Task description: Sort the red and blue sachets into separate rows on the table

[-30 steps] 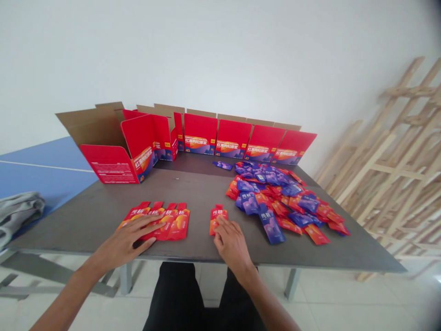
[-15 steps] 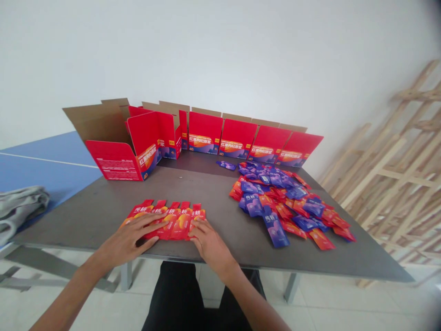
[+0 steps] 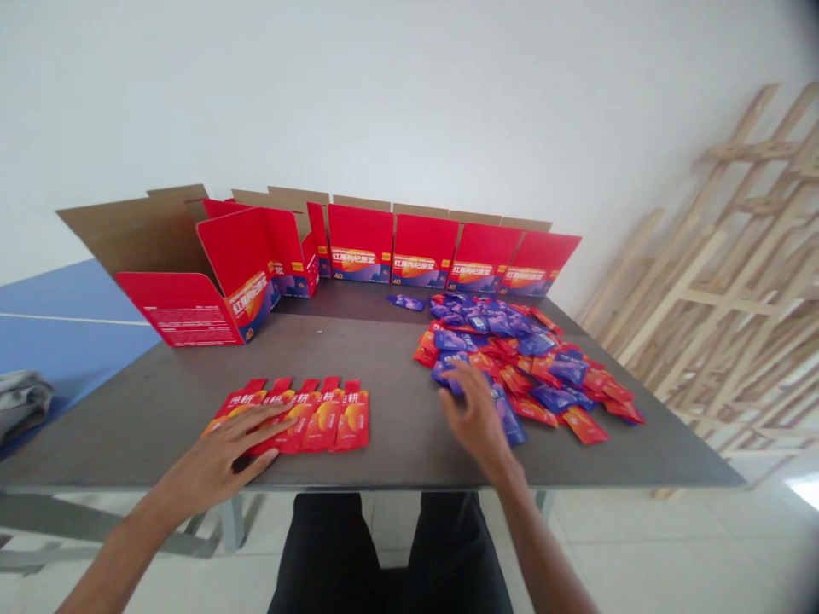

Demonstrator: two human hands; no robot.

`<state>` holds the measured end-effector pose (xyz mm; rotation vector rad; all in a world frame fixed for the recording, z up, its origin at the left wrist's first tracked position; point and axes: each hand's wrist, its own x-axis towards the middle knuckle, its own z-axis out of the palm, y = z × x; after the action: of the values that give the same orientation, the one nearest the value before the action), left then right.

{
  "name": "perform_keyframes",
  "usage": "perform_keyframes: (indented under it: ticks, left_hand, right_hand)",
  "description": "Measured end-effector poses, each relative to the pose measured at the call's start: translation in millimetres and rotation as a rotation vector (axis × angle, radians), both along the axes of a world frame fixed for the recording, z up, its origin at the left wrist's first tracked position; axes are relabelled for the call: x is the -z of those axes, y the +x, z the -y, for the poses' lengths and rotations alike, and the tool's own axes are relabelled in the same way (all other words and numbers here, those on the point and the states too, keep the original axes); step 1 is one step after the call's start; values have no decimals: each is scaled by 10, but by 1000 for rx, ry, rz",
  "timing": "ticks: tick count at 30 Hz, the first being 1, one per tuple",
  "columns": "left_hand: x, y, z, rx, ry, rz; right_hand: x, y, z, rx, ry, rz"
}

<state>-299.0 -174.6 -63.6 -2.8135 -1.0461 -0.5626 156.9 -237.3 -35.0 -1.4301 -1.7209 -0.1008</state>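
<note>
A fanned row of red sachets (image 3: 300, 414) lies near the front edge of the dark table (image 3: 371, 358). My left hand (image 3: 221, 452) rests flat on the row's left end, fingers spread. My right hand (image 3: 473, 414) reaches into the near edge of a loose pile of red and purple sachets (image 3: 531, 362) at the right, fingers stretched out over a purple sachet (image 3: 508, 418). I see nothing gripped in it.
Several open red cartons (image 3: 422, 251) stand in a row along the table's back edge, one larger carton (image 3: 192, 273) at the back left. A blue table (image 3: 70, 315) with grey cloth (image 3: 22, 401) is at left. Wooden frames (image 3: 723, 281) lean at right.
My right hand slid a red sachet left onto the end of the row, let it go, then moved right to the mixed pile. My left hand stayed on the row.
</note>
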Motion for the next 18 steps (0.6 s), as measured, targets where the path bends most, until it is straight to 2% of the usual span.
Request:
perform_keyframes:
  ticks: [2, 4, 5, 7, 10, 18]
  left_hand:
    - [18, -16, -14, 2, 4, 5]
    - [35, -29, -29, -2, 3, 10]
    - [43, -34, -36, -7, 2, 11]
    - [53, -40, -46, -17, -6, 12]
    - [61, -43, -47, -17, -7, 13]
    - [57, -34, -27, -45, -51, -11]
  right_hand:
    - [2, 718, -69, 265, 21, 39]
    - [32, 1378, -98, 434, -75, 168]
    - [54, 1646, -96, 484, -138, 233]
    - [105, 2023, -74, 489, -240, 354]
    - [172, 2239, -46, 413, -240, 442]
    - [146, 2291, -36, 352, -132, 419]
